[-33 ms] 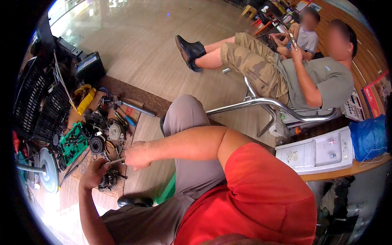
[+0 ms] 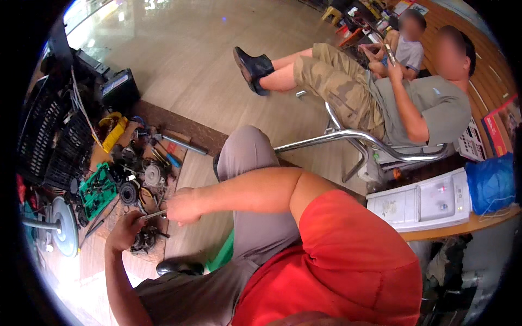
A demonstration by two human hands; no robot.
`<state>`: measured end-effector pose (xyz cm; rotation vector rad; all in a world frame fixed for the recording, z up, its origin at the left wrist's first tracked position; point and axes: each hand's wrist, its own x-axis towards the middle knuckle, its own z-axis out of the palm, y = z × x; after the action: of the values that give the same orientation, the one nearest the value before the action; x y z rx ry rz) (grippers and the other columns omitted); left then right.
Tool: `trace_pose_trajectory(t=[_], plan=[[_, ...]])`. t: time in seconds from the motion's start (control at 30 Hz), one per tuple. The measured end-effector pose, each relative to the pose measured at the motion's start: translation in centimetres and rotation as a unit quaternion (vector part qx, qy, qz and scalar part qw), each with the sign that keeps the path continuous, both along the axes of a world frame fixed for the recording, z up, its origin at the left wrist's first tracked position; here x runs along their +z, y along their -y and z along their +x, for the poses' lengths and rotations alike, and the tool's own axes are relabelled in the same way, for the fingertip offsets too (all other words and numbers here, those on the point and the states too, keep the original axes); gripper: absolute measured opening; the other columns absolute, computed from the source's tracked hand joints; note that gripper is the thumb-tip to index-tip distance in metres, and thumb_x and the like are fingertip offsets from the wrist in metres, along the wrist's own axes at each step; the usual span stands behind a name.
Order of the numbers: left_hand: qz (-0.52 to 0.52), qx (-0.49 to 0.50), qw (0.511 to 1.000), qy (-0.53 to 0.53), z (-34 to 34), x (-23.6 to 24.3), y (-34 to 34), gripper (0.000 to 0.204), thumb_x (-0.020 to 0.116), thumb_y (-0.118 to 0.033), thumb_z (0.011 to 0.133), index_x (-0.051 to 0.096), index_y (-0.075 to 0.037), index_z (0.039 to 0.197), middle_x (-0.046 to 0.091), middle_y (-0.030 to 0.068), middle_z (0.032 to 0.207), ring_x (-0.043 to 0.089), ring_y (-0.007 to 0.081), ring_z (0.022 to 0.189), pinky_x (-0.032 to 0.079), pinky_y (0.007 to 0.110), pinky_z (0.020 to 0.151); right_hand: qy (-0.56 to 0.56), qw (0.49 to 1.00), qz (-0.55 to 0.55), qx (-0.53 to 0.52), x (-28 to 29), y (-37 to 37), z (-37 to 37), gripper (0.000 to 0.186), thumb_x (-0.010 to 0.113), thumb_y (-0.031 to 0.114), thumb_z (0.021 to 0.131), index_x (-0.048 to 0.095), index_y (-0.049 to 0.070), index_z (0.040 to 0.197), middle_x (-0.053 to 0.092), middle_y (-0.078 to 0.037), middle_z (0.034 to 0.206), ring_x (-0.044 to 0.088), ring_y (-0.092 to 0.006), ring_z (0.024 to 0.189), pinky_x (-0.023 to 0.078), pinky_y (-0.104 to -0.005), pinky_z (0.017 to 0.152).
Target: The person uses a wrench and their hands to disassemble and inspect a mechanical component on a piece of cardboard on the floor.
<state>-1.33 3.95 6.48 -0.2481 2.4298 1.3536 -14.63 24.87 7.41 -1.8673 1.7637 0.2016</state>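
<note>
A thin, metal, rod-like tool (image 2: 154,215) spans the gap between my two hands, at the lower left. My left hand (image 2: 125,231) is closed around its left end, and my right hand (image 2: 184,206) is closed at its right end. The tool's ends are hidden in the fingers, so its exact kind cannot be told. Just below it, a dark greasy metal machine part (image 2: 143,240) lies on a worn brown board. Beyond my hands are a round silver motor-like part (image 2: 154,175) and a black ring-shaped part (image 2: 129,193).
An open green tool case (image 2: 98,191), a blue-handled screwdriver (image 2: 173,160), a metal tube (image 2: 185,144) and a yellow container (image 2: 113,132) lie nearby. Black crates (image 2: 41,130) and a round lamp-like disc (image 2: 65,226) stand left. A person (image 2: 424,108) sits on a metal-framed chair (image 2: 348,136).
</note>
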Motion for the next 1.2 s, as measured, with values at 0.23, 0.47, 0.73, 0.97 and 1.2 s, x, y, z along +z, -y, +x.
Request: trace_pose_trajectory(t=[0.23,0.47,0.73,0.97,1.2], plan=[[-0.091,-0.038,0.995,0.025,0.6,-1.9,0.9,0.023,0.062,-0.019,0.081,0.060,0.001,0.091,0.062,0.0169,0.080,0.060,0.0290,0.076,0.045,0.038,0.068,-0.006,0.999,-0.021,0.028,0.2,-0.2,0.3,0.028,0.062,0.030,0.082,0.068,0.004,0.091,0.067,-0.014,0.091,0.063,-0.0337,0.088,0.051,-0.0461,0.074],[-0.183,-0.080,0.978,0.062,-0.5,-0.4,-0.7,0.023,0.066,-0.018,0.078,0.060,0.001,0.090,0.063,0.0201,0.084,0.061,0.0348,0.080,0.046,0.041,0.069,0.069,0.992,-0.096,0.049,0.9,-0.5,0.3,0.025,0.061,0.029,0.081,0.064,0.005,0.085,0.065,-0.016,0.081,0.063,-0.0360,0.081,0.049,-0.0481,0.070],[-0.195,-0.059,0.977,0.055,-0.2,-1.1,-0.3,0.022,0.065,-0.014,0.078,0.059,0.001,0.092,0.063,0.0218,0.090,0.060,0.0386,0.089,0.046,0.043,0.074,0.154,0.973,-0.169,0.026,0.4,0.1,0.7,0.024,0.062,0.029,0.080,0.060,0.005,0.082,0.063,-0.015,0.077,0.061,-0.0355,0.078,0.047,-0.0474,0.068],[-0.201,-0.043,0.978,0.031,0.0,-2.0,0.3,0.021,0.065,-0.013,0.077,0.057,0.000,0.091,0.062,0.0217,0.089,0.059,0.0396,0.089,0.046,0.043,0.074,0.156,0.973,-0.167,0.023,0.4,0.0,0.8,0.024,0.062,0.030,0.079,0.061,0.006,0.081,0.063,-0.014,0.077,0.061,-0.0354,0.078,0.046,-0.0475,0.067],[-0.227,-0.048,0.971,0.058,-0.1,-2.3,0.3,0.021,0.064,-0.014,0.077,0.058,0.000,0.092,0.062,0.0223,0.090,0.058,0.0401,0.090,0.045,0.045,0.075,0.158,0.971,-0.175,0.034,-0.4,0.3,0.9,0.025,0.062,0.031,0.079,0.061,0.006,0.081,0.063,-0.015,0.077,0.061,-0.0359,0.078,0.047,-0.0474,0.067]])
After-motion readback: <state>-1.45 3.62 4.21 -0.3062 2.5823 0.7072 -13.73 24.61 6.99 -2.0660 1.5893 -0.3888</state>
